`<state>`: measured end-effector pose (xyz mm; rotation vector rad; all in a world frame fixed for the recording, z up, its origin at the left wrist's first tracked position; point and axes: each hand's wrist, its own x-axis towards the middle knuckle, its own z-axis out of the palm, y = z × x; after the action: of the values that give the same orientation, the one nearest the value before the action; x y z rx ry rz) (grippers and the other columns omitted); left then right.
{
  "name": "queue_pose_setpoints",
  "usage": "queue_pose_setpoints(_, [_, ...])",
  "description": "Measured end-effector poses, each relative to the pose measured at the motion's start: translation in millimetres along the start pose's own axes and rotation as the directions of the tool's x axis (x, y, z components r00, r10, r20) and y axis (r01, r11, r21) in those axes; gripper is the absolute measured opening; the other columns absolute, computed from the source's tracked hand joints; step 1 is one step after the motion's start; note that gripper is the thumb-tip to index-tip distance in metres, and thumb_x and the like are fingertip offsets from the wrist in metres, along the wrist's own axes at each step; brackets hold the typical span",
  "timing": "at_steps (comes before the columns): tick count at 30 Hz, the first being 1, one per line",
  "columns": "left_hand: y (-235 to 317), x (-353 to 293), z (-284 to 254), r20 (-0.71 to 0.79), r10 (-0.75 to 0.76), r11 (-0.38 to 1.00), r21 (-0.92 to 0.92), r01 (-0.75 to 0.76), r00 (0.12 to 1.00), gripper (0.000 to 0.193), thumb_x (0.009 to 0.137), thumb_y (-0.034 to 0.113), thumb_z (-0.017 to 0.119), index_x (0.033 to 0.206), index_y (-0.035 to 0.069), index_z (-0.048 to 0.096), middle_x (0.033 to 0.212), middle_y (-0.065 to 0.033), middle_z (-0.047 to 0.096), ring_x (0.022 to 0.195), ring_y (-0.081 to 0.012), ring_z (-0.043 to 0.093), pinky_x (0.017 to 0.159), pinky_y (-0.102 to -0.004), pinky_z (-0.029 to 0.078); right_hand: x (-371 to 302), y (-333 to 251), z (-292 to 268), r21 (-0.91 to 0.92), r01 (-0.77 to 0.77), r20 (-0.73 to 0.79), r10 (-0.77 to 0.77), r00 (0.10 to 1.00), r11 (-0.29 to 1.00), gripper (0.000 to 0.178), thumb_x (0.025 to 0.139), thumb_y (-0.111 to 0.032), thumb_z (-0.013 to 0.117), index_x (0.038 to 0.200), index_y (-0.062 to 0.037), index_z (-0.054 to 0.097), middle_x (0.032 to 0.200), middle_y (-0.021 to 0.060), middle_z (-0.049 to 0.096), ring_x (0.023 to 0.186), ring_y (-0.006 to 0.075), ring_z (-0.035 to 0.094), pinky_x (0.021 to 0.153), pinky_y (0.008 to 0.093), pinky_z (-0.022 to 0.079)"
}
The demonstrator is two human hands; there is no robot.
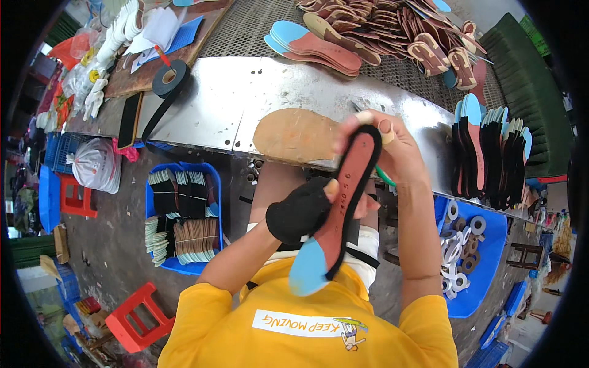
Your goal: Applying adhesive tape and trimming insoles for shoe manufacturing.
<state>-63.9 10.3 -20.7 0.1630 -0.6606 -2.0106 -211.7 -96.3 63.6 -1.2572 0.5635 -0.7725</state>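
Observation:
My left hand (pixel 300 208), in a black fingerless glove, grips the middle of a shoe insole (pixel 352 196) with the thumb on top. The insole is reddish brown with a light blue end toward my body. A black strip (pixel 378 140) runs around its far end and along the edge, with more of it near the blue end. My right hand (pixel 399 144), with wraps on its fingertips, is closed at the insole's far end, its fingers partly hidden behind it. A green loop (pixel 385 176), perhaps a scissors handle, shows under my right palm.
A brown insole-shaped board (pixel 294 134) lies on the metal worktop (pixel 211 92), near a roll of black tape (pixel 171 78). Insoles (pixel 319 49) are piled at the back, and black-edged ones (pixel 485 147) stand at right. Blue bins (pixel 184 267) (pixel 485 294) flank my legs.

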Motion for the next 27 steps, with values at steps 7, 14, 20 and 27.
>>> queue_pose_setpoints(7, [47,8,15,-0.418,-0.098,0.488,0.771,0.410,0.903,0.060,0.090,0.020,0.065,0.139,0.000,0.038,0.126,-0.0102,0.054,0.120,-0.0160,0.048,0.101,-0.0320,0.039,-2,4,-21,-0.713,-0.112,-0.365,-0.229,0.902,0.692,0.030,0.090,-0.024,0.067,0.072,-0.0012,0.060,0.058,-0.0065,0.049,0.050,0.0026,0.038,0.044,0.0245,0.031])
queue_pose_setpoints(14, [44,1,6,-0.429,0.125,0.748,0.633,0.200,0.894,0.070,0.088,0.009,0.064,0.147,-0.001,0.028,0.137,-0.0080,0.047,0.122,-0.0141,0.045,0.104,-0.0302,0.036,-51,41,16,-0.106,-0.265,-0.217,0.238,0.947,0.958,0.018,0.088,-0.020,0.068,0.080,-0.0044,0.064,0.065,0.0018,0.062,0.051,0.0087,0.060,0.043,0.0204,0.045])
queue_pose_setpoints(20, [40,-7,17,-0.464,0.055,0.601,0.723,0.342,0.884,0.072,0.085,0.010,0.067,0.146,-0.002,0.031,0.136,-0.0107,0.050,0.121,-0.0162,0.049,0.103,-0.0313,0.038,-17,27,-19,-0.269,-0.057,-0.419,-0.063,0.906,0.961,0.018,0.089,-0.020,0.067,0.092,-0.0022,0.066,0.070,-0.0021,0.062,0.055,0.0045,0.053,0.050,0.0190,0.041])
queue_pose_setpoints(27, [48,-21,0,-0.354,-0.142,0.507,0.776,0.375,0.924,0.055,0.080,0.011,0.072,0.131,0.000,0.053,0.115,-0.0075,0.063,0.104,-0.0116,0.056,0.091,-0.0293,0.045,-23,22,-20,-0.111,0.014,-0.486,-0.066,0.872,0.994,0.017,0.087,-0.012,0.069,0.099,-0.0001,0.066,0.072,-0.0023,0.064,0.057,0.0035,0.055,0.053,0.0178,0.043])
